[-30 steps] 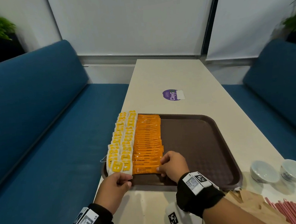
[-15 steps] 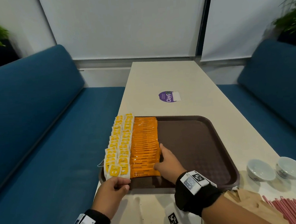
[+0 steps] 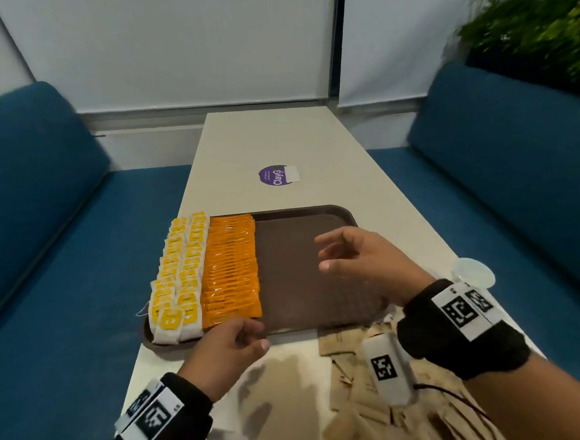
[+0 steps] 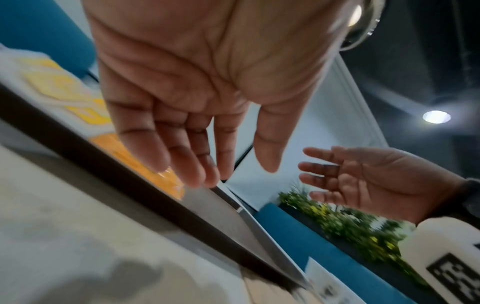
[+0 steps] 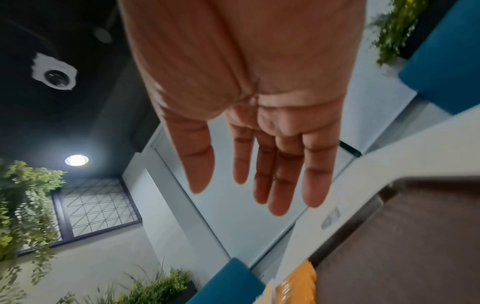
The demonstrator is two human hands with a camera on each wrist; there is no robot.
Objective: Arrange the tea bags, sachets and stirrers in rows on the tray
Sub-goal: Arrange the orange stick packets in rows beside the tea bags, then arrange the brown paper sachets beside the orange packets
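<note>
A brown tray (image 3: pixel 307 287) lies on the cream table. Along its left side run two rows of yellow-labelled tea bags (image 3: pixel 179 279), and beside them a row of orange sachets (image 3: pixel 230 268). My left hand (image 3: pixel 235 337) hovers at the tray's near edge by the orange row, fingers loose and holding nothing; in the left wrist view the left hand (image 4: pixel 207 160) shows an empty palm. My right hand (image 3: pixel 342 254) floats above the bare right half of the tray, fingers spread and empty, as the right wrist view of the right hand (image 5: pixel 259 185) confirms.
Brown paper sachets (image 3: pixel 363 403) lie heaped on the table in front of the tray, under my right wrist. A white bowl (image 3: pixel 470 272) stands right of the tray. A purple sticker (image 3: pixel 277 176) marks the table (image 3: pixel 276 138) farther back. Blue sofas flank both sides.
Both hands have let go of the rows. The right hand lifted off the orange sachets and moved right above the bare tray. The left hand shifted right from the tea bags.
</note>
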